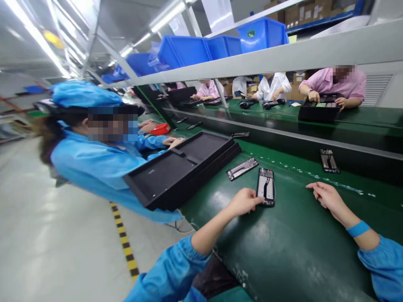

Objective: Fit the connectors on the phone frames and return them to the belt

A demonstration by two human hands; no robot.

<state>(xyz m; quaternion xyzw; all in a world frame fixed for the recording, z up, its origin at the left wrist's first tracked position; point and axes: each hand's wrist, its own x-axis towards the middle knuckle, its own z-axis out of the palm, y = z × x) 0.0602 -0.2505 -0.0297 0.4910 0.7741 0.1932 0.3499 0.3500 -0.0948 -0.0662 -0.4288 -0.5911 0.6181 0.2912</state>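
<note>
Lower-left corner of phone frame (pixel 266 186) hidden under fingertips of our left hand (pixel 244 201); grip or mere touch, we cannot tell. Our right hand (pixel 325 196): sleeve cut by right edge. Our left sleeve runs off bottom edge. Black tray (pixel 185 167) covers lap of co-worker (pixel 94 167). Labels on cartons (pixel 310 12) too small for us to read.

The green surface (pixel 283 251) carries a phone frame (pixel 266 186) at the fingertips of the left hand (pixel 244 202), a second frame (pixel 242 168) just beyond that hand, and a third frame (pixel 329 161) beyond the right hand (pixel 325 197). Stacked black trays (pixel 185 167) lie left of the left hand, seemingly overhanging the edge.
</note>
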